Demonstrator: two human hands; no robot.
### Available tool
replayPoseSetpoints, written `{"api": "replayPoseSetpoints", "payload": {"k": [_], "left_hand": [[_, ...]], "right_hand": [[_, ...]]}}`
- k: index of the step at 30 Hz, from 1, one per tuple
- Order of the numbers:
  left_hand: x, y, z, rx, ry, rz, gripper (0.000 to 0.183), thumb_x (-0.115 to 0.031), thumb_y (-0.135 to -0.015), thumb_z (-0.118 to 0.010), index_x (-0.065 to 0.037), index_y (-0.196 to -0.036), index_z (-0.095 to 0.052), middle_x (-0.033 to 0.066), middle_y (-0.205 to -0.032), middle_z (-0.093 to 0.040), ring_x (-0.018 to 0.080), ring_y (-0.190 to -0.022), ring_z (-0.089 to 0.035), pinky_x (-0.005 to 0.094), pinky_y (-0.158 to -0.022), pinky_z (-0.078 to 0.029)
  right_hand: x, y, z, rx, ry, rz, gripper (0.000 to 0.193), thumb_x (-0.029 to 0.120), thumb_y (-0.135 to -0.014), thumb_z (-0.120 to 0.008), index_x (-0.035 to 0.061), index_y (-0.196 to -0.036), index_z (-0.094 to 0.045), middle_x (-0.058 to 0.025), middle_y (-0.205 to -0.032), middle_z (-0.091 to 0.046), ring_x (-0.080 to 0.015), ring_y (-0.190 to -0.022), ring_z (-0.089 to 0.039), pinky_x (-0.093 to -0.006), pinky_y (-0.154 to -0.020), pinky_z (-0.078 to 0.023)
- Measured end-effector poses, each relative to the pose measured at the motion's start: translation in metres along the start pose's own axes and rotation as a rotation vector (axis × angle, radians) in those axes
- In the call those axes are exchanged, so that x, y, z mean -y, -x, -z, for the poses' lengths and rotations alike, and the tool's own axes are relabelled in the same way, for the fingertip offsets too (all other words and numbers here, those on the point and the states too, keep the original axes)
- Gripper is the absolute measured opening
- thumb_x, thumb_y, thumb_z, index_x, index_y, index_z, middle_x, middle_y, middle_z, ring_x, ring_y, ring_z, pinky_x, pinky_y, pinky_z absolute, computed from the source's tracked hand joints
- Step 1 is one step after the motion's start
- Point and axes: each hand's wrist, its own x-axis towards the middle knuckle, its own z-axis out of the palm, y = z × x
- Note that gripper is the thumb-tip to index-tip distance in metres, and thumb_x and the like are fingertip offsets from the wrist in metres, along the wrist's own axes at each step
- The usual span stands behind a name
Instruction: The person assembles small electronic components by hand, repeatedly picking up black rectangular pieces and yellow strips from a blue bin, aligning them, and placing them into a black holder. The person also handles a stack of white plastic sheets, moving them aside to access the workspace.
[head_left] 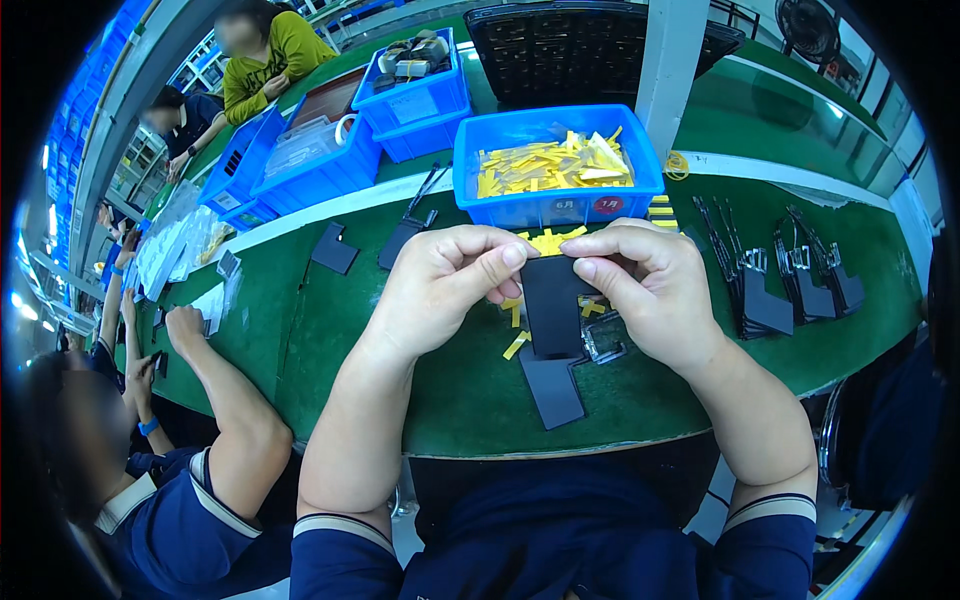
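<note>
Between my two hands is a flat black panel (554, 310), held above the green table. My left hand (440, 280) pinches its upper left corner with thumb and fingers. The upper right corner is pinched by my right hand (650, 280). Yellow strips (545, 242) lie just beyond the panel's top edge, and I cannot tell whether any touch it. A second dark, angled panel (553, 395) rests on the table, partly under the held one. Beside it is a clear plastic bracket (602, 347), below my right hand. A loose yellow strip (517, 346) lies to the left.
A blue bin (485, 207) of yellow strips stands behind my hands. At right lie cabled black panels (765, 308); another black panel (334, 250) lies left. More blue bins (318, 178) stand at back left. A co-worker's arm (225, 370) reaches across the table at left.
</note>
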Motion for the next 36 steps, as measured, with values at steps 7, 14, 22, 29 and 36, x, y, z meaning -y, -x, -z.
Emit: {"api": "replayPoseSetpoints", "payload": {"k": [7, 14, 22, 29, 36], "left_hand": [[0.003, 0.001, 0.004, 0.032, -0.017, 0.032, 0.012, -0.007, -0.079, -0.068, 0.001, -0.087, -0.065, 0.0046, -0.075, -0.063, 0.0091, -0.068, -0.057, 0.0216, -0.064, -0.047], [0.001, 0.002, 0.002, 0.034, -0.108, 0.033, 0.013, -0.007, -0.080, -0.066, 0.002, -0.090, -0.065, 0.0041, -0.080, -0.063, 0.0079, -0.072, -0.057, 0.0212, -0.066, -0.046], [0.010, -0.011, 0.035, -0.029, -0.218, 0.038, 0.015, -0.009, -0.082, -0.062, -0.001, -0.095, -0.064, 0.0005, -0.083, -0.062, 0.0067, -0.074, -0.054, 0.0210, -0.067, -0.044], [0.052, -0.004, 0.182, -0.797, -0.205, 0.196, 0.013, -0.005, -0.080, -0.058, 0.000, -0.090, -0.064, 0.0020, -0.071, -0.059, 0.0097, -0.060, -0.051, 0.0232, -0.058, -0.043], [0.085, -0.004, 0.216, -0.960, -0.703, 0.438, 0.020, -0.013, -0.076, -0.056, -0.004, -0.089, -0.068, 0.0134, -0.081, -0.066, 0.0252, -0.076, -0.062, 0.0352, -0.072, -0.047]], "right_hand": [[-0.001, 0.002, -0.002, 0.030, 0.123, 0.211, 0.011, -0.002, -0.075, -0.063, -0.0003, -0.085, -0.066, -0.0113, -0.077, -0.063, -0.0221, -0.069, -0.062, -0.0293, -0.062, -0.049], [0.002, 0.001, 0.000, 0.048, 0.117, 0.171, 0.010, -0.001, -0.075, -0.063, -0.0003, -0.085, -0.066, -0.0109, -0.077, -0.063, -0.0218, -0.069, -0.062, -0.0297, -0.061, -0.048], [-0.010, -0.002, -0.007, 0.048, -0.071, 0.001, 0.025, 0.003, -0.077, -0.064, 0.0005, -0.102, -0.063, -0.0094, -0.087, -0.062, -0.0169, -0.077, -0.061, -0.0267, -0.071, -0.050], [-0.017, -0.008, -0.001, 0.127, 0.042, -0.026, 0.031, 0.003, -0.078, -0.063, -0.0017, -0.108, -0.059, -0.0103, -0.099, -0.057, -0.0170, -0.084, -0.060, -0.0273, -0.077, -0.050], [-0.019, -0.007, 0.000, 0.176, 0.097, -0.018, 0.028, 0.004, -0.078, -0.063, -0.0009, -0.105, -0.060, -0.0103, -0.101, -0.057, -0.0185, -0.085, -0.060, -0.0288, -0.078, -0.050]]}}
